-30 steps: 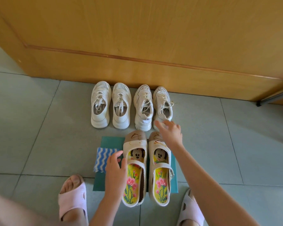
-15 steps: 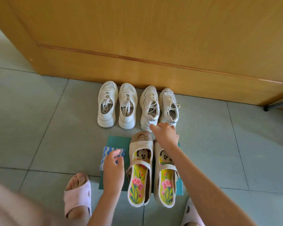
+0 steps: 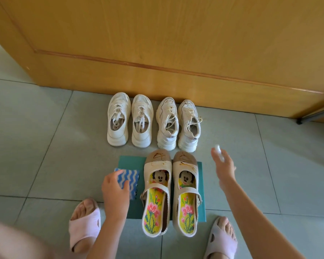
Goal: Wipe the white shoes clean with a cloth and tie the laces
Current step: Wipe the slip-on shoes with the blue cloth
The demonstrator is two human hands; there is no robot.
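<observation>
A big wooden door (image 3: 176, 43) fills the top, with grey tiled floor (image 3: 45, 137) below it. On the floor lies a green mat (image 3: 128, 162), and on the mat stand two beige strap shoes (image 3: 157, 165), toes toward the door, with brown marks on their toes. Just beyond the mat, four white shoes (image 3: 118, 120) line up side by side against the door, their laces (image 3: 192, 118) loose and untied. Pink slippers (image 3: 84, 221) flank the mat. The cloth (image 3: 132, 176), blue with white waves, lies on the mat's left edge beside the strap shoes. The left hand (image 3: 116, 189) is down on it, fingers and thumb curled, gripping it. The right hand (image 3: 223, 169) hangs raised right of the mat, blurred, pinching a small white thing (image 3: 218, 148) I can't make out.
</observation>
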